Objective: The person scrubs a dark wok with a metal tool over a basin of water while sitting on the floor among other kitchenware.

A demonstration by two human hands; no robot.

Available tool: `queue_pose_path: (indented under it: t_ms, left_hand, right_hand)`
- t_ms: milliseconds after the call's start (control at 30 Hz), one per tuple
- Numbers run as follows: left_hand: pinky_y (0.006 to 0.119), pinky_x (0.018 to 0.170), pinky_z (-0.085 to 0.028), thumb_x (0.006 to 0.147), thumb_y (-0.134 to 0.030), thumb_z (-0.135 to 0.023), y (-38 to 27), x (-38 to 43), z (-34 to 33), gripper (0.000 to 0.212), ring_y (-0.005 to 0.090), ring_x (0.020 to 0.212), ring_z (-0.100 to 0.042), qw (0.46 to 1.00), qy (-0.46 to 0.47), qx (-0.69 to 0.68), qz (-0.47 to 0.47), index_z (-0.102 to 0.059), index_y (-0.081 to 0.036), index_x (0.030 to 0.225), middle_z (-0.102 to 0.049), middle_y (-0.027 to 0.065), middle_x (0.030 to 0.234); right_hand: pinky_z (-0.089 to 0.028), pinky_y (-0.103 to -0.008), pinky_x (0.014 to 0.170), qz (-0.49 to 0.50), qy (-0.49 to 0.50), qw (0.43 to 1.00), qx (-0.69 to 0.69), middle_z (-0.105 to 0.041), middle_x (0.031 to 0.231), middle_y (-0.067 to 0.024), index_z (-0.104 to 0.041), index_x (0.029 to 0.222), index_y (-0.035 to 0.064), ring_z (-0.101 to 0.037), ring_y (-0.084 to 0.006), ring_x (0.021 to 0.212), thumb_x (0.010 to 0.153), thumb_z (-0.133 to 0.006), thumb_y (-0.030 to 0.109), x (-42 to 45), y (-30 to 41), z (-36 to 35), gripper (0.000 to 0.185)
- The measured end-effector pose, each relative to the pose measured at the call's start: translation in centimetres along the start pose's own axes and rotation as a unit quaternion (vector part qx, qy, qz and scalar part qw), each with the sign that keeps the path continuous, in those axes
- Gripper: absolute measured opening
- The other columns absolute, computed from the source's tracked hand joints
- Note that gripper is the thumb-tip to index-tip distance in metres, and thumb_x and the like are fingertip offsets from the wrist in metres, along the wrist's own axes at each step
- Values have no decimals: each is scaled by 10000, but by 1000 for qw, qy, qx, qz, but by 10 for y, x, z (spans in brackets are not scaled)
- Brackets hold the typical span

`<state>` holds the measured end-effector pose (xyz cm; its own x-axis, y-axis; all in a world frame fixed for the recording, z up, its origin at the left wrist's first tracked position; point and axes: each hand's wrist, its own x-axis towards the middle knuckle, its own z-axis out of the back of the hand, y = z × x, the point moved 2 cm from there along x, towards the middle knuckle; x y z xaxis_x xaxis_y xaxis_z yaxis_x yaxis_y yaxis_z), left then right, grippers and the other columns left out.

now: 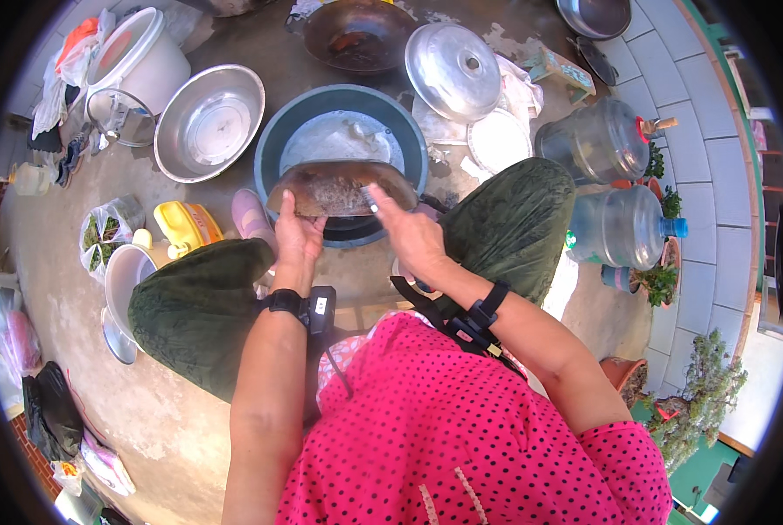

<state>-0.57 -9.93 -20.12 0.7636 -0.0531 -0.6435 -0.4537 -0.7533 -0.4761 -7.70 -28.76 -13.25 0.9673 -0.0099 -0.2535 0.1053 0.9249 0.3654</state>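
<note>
A browned metal pan or lid (345,187), its burnt surface facing me, is tilted on edge over a blue-grey plastic basin (267,141) with cloudy water inside. My left hand (299,230) grips its lower left rim, thumb on the near surface. My right hand (408,233) is at the lower right of the browned metal, index finger stretched along a small metal scraper or scrubber (369,199) pressed to the surface. The rest of that small tool is hidden by the fingers. Both wrists wear black straps.
A steel bowl (168,141) stands left of the basin; a dark wok (316,39) and an aluminium lid (424,72) lie beyond it. Large water bottles (618,226) lie at right. A yellow jug (185,226) and a white bucket (119,282) stand by my left knee.
</note>
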Motion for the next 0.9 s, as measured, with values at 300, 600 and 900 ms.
queue_pose_path:
  t_ms: [300,600,900]
  left_hand:
    - [391,769,-562,952,-343,-549,-3,12,-6,385,235,1011,-618,1000,-1,0,-14,-515,-53,1203,-613,91,1136]
    - [394,792,-543,951,-341,-552,2,11,-11,378,244,1010,-611,1000,-4,-10,-6,-519,-65,1206,-612,90,1145]
    - [411,839,-503,943,-364,-553,2,14,-2,394,250,1060,-588,1000,24,5,1,-519,-84,1218,-603,82,1173]
  right_hand:
    - [-500,-516,629,-95,34,992,71,-645,737,-234,-266,1474,272,-649,-400,681,942,-478,394,-13,25,4,585]
    - [-501,-502,564,-70,-17,997,25,-655,704,-173,-296,1457,292,-648,-381,634,934,-505,364,-12,1,18,568]
    - [-493,-498,582,7,13,1000,25,-647,692,-184,-291,1467,271,-636,-384,627,945,-495,378,1,46,7,571]
